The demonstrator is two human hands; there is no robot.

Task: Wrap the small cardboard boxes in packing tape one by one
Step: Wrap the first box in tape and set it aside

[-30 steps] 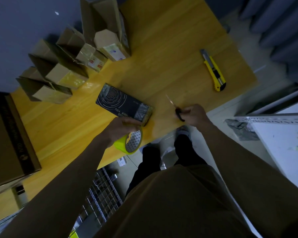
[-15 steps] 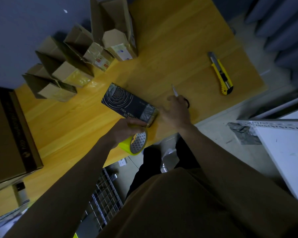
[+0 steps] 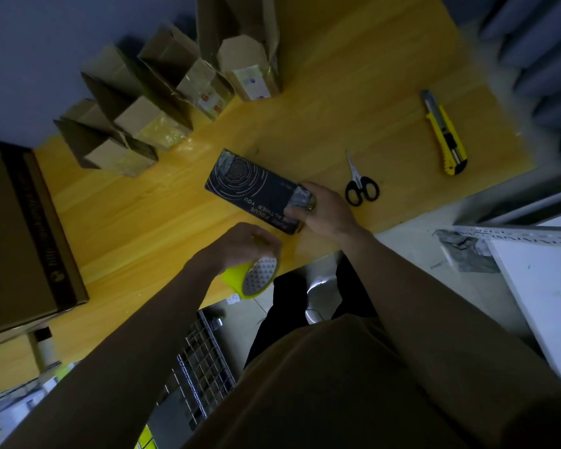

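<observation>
Black printed box (image 3: 256, 189), the one being wrapped at this moment, lies flat on the yellow wooden table (image 3: 353, 92) close to its near edge, set at a slant, with glossy tape already showing over both of its short ends. Right hand (image 3: 324, 212) has its grip on the near end: the fingers curl over the taped corner and press down on it, most likely to rub the fresh tape flat and to keep the box from sliding. Left hand (image 3: 240, 244) has its grip closed around the yellow tape roll (image 3: 251, 280), which hangs just off the table edge, near the box but apart from it, so the roll is ready for another pass; whether a strip runs from roll to box cannot be told in this dim light. Black-handled scissors (image 3: 360, 186) lie just beside the right hand, within easy reach for cutting, and a yellow utility knife (image 3: 444, 137) lies farther out to the right. A cluster of brown cardboard boxes (image 3: 149, 124) stands at the far left of the table, some with shiny tape on top, so they look finished. A large brown carton (image 3: 20, 238) sits at the left edge.
</observation>
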